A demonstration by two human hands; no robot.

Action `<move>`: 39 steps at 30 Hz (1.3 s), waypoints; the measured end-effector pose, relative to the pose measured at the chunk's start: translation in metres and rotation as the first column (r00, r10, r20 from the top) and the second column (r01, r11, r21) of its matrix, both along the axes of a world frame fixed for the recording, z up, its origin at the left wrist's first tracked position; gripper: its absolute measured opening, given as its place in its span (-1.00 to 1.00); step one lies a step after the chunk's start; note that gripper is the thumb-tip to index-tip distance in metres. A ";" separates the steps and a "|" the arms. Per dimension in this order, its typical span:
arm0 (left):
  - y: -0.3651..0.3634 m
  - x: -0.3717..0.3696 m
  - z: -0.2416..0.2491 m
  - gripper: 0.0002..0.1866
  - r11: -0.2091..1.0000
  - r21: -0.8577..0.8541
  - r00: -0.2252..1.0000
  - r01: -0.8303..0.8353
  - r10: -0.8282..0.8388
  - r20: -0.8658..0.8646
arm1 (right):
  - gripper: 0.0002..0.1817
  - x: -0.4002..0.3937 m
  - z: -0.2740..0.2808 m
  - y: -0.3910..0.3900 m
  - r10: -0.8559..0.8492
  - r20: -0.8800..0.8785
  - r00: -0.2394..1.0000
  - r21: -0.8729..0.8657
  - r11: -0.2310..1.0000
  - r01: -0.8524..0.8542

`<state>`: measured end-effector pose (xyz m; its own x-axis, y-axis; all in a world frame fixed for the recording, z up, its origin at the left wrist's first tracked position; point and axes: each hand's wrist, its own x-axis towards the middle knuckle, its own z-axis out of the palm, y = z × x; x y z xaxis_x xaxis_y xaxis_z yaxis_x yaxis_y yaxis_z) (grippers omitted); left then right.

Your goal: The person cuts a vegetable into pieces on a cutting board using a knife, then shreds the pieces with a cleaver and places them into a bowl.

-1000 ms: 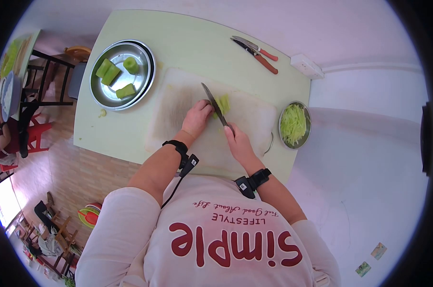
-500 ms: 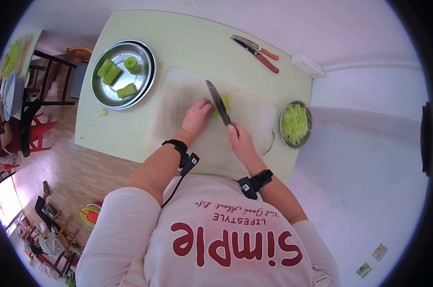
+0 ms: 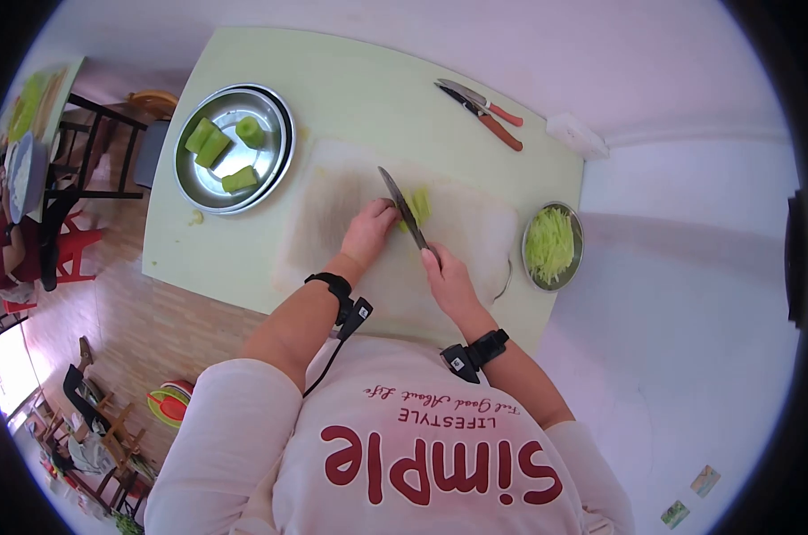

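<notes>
Lying near the middle of the frame on a pale cutting board (image 3: 350,192), a small green vegetable piece (image 3: 418,205) is being cut. It is steadied by the left hand (image 3: 368,230), whose fingers are curled down against its left side, closed on it rather than spread flat. A knife (image 3: 402,209) is held in the right hand (image 3: 447,278), which is wrapped around the handle; the blade is angled up and to the left, with its edge against the vegetable piece, between that piece and the left fingertips. Black bands are worn on both wrists, and a cable is seen hanging from the left one.

The cutting board is set on a light green tabletop (image 3: 333,89). At the right edge of the tabletop, just beside the board, a small metal bowl (image 3: 531,267) is filled with thin green shreds (image 3: 548,242). In the upper left of the frame a round metal plate (image 3: 230,196) is carrying four thicker green chunks (image 3: 213,147). Toward the upper right, well apart from the board, two tools with reddish handles (image 3: 484,111) are laid side by side. A white block (image 3: 577,135) is seen at the far right corner of the tabletop. Chairs and wooden flooring are visible at the left of the frame.
</notes>
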<state>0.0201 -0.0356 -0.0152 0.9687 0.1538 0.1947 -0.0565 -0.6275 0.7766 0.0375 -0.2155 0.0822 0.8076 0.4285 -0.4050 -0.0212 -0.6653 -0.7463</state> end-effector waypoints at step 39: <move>0.001 0.001 0.002 -0.91 1.000 0.003 1.000 0.016 -0.016 0.017 | -0.57 -0.003 -0.006 0.009 -0.080 -0.075 0.994 0.015 0.997 0.081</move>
